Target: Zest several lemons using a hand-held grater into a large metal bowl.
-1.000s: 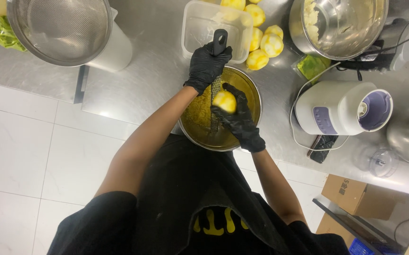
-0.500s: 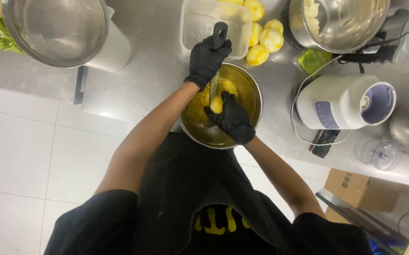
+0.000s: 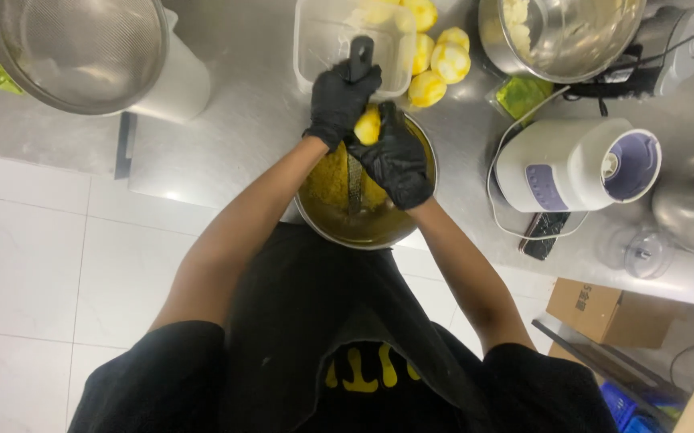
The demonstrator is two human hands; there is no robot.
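Over the steel bowl [image 3: 411, 220] a yellow lemon [image 3: 368, 126] sits against the top end of the long narrow grater [image 3: 354, 180], which slopes down into the bowl. Yellow zest [image 3: 332, 178] already covers a good part of the bowl's bottom, so I judge much grating is done. The lemon in my grip shows yellow skin, and beyond the bowl lie several lemons [image 3: 443, 58] that look pale and patchy, probably already zested; how many are left I cannot tell. My right hand [image 3: 397, 156], in a black glove, is curled closed around the lemon and presses it to the grater. My left hand [image 3: 341, 100], also gloved, is wrapped tight around the grater's black handle [image 3: 360, 52]. A clear plastic tub [image 3: 323, 48] stands behind, and a white blender base [image 3: 575, 164] to the right.
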